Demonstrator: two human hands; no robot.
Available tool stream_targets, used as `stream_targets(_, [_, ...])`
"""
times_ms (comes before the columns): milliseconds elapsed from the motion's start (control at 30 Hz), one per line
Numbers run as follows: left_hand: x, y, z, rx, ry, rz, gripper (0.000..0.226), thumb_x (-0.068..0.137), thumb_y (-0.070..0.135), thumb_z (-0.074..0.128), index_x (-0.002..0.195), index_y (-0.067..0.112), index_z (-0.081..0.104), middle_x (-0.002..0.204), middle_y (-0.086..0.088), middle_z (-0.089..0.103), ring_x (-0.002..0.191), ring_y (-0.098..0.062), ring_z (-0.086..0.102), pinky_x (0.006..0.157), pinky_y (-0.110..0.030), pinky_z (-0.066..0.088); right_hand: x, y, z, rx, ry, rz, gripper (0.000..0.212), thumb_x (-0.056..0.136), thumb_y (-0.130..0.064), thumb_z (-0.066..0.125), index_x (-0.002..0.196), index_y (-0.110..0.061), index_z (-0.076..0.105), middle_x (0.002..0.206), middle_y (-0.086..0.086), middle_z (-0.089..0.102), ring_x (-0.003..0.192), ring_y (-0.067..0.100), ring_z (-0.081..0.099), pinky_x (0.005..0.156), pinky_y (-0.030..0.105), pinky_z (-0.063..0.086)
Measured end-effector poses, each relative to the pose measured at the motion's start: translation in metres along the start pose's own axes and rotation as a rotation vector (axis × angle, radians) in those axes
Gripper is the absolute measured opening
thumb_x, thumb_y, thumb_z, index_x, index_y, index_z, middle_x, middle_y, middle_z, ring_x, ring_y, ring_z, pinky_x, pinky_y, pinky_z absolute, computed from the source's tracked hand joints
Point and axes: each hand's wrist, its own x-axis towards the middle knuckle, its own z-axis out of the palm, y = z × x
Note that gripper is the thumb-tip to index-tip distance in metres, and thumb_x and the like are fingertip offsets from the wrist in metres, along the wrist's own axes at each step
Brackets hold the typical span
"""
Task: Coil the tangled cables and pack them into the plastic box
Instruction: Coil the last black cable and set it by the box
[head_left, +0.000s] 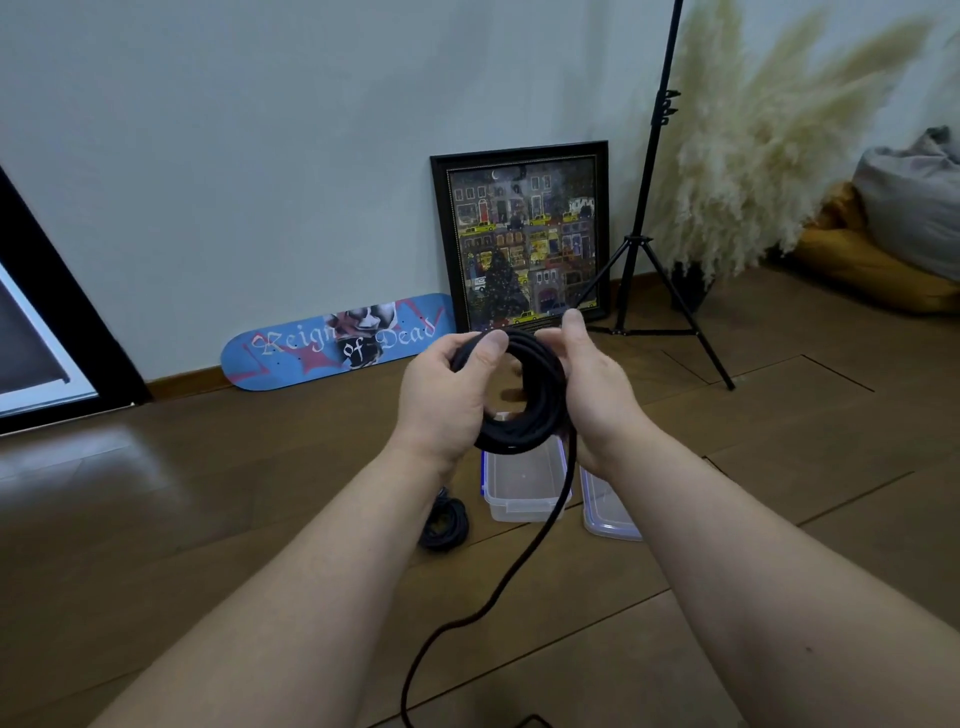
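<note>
Wood floor (260, 493), clear box (522, 486) w/ nothing inside, both hands (447, 400) gripping black cable coil (524, 395)

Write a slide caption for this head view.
Both hands, left hand and right hand, coil a black cable above an open plastic box.

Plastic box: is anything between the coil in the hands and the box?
Nothing visible. The plastic box sits open on the floor directly below the black cable coil held by the left hand and right hand; its lid lies beside it.
</note>
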Motion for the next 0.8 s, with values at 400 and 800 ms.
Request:
stream_targets(400, [-0.004, 0.007, 0.005, -0.13, 0.033, -0.078, 0.019, 0.095, 0.024, 0.06, 0.082, 0.015, 0.05, 0.075, 0.001, 0.054, 0.061, -0.01, 0.056, 0.053, -0.025, 0.045, 0.002, 0.002, 0.001, -0.35, 0.004, -0.314, 0.072, 0.085, -0.07, 0.037, 0.094, -0.003, 0.063, 0.094, 0.024, 0.065, 0.088, 0.041, 0.061, 0.081, 0.055, 0.051])
stream_targets(800, [0.001, 0.003, 0.001, -0.195, 0.058, -0.09, 0.017, 0.093, 0.016, 0.064, 0.108, 0.009, 0.059, 0.06, 0.009, 0.054, 0.041, -0.007, 0.042, 0.047, -0.025, 0.041, 0.002, 0.006, -0.012, -0.34, -0.118, 0.003, 0.066, 0.088, -0.074, 0.034, 0.1, -0.018, 0.068, 0.081, 0.011, 0.071, 0.075, 0.03, 0.067, 0.078, 0.046, 0.058])
